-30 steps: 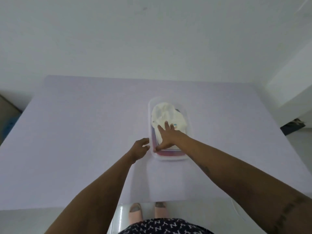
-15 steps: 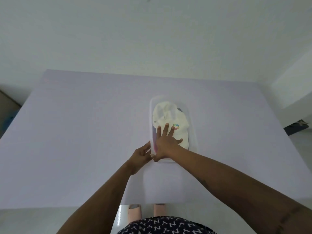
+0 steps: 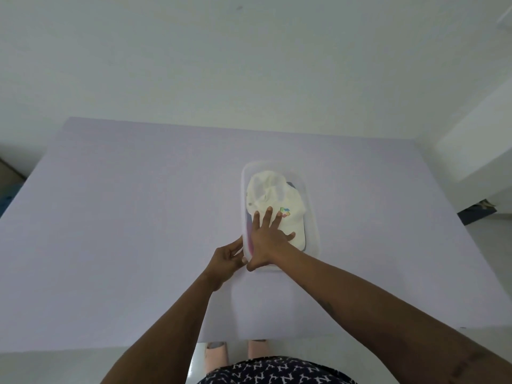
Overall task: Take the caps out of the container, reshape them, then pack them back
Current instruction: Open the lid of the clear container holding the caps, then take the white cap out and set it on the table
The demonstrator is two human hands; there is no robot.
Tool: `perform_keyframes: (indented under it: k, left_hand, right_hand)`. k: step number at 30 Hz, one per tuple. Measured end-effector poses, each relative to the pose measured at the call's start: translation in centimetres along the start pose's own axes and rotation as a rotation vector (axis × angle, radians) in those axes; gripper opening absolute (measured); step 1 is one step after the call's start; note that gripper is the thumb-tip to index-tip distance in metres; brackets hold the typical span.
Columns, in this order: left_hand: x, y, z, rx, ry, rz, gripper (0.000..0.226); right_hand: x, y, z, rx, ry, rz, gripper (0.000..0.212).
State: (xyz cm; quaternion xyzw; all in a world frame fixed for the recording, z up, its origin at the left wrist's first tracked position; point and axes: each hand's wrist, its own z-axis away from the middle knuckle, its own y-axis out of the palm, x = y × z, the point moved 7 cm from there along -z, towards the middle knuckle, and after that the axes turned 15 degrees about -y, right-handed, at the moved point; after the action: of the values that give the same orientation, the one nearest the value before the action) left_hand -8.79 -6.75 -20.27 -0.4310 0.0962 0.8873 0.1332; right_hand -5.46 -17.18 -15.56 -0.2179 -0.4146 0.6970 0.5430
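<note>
A clear plastic container (image 3: 312,217) stands on the lavender table (image 3: 138,217), a little right of centre. A white cap (image 3: 274,198) with a small coloured logo lies on top inside it; edges of pink and dark caps show beneath. My right hand (image 3: 267,239) lies flat on the near part of the white cap, fingers spread, pressing down. My left hand (image 3: 227,259) touches the container's near left wall from outside, fingers against the rim.
The table's near edge runs just in front of my body, with my feet (image 3: 238,353) on pale floor below it. A white wall stands behind the table. A dark object (image 3: 476,214) lies on the floor at the right.
My left hand has moved right and come against the container's wall. My right hand has stayed pressed on the white cap. The view has shifted slightly.
</note>
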Motion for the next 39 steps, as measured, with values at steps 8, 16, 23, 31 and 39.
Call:
perform_keyframes:
  k: [8,16,23,31,39]
  left_hand:
    - [0.1,-0.2,0.1,0.003,-0.052,0.029,0.053]
    - [-0.1,-0.3,0.1,-0.021,-0.079,0.032,0.058]
    - [-0.3,-1.6,-0.3,-0.169,-0.161,0.073,0.044]
    - [-8.7,-2.7,-0.3,-0.589,0.082,-0.189,0.019]
    - [-12.2,2.1,-5.5,-0.426,0.038,-0.525,0.052]
  right_hand:
    - [-2.0,-4.6,3.4,-0.024,-0.133,-0.168,0.135]
    - [-15.6,-10.3,16.0,-1.07,-0.091,-1.227,0.042]
    - [-24.6,1.6,17.8,-1.384,0.255,-1.83,0.044]
    - [-27.1,9.0,14.3,-1.332,0.477,-2.004,0.037]
    - [-29.3,9.8,13.5,-0.951,0.676,-0.8,0.049]
